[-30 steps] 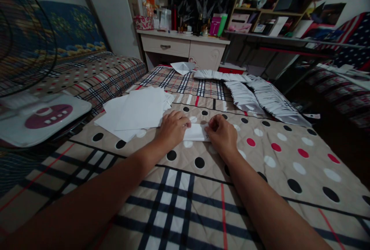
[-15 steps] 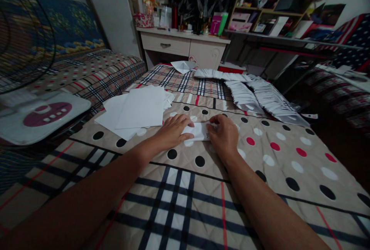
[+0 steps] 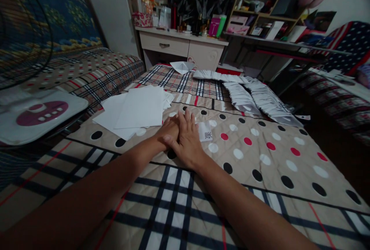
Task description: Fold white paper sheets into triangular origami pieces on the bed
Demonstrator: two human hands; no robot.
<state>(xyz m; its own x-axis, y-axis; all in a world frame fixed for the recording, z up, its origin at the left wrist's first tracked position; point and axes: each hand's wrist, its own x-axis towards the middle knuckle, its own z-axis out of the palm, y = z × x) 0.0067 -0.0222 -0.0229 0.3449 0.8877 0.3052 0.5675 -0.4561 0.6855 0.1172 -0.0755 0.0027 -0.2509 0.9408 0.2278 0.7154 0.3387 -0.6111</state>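
Note:
A small folded white paper (image 3: 205, 132) with dark printed characters lies on the patterned bedspread (image 3: 254, 157). My right hand (image 3: 187, 138) rests flat on it, fingers stretched forward, covering the paper's left portion. Tucked against and partly under the right hand is my left hand (image 3: 169, 129); its fingers are mostly hidden. Just left of the hands lies a loose stack of white paper sheets (image 3: 141, 107). Farther off on the right are rows of folded white papers (image 3: 267, 101), standing close together in long lines.
One more folded white paper (image 3: 182, 67) lies at the bed's far edge. A white dresser (image 3: 164, 43) with bottles and boxes stands beyond it. At the left are a fan (image 3: 26, 30) and a white plastic seat or tray (image 3: 43, 115). A shelf desk (image 3: 260, 38) stands at the back right.
My right hand has let go of the paper's right end and moved left, flattening over the paper beside and onto my left hand. The printed end is now uncovered.

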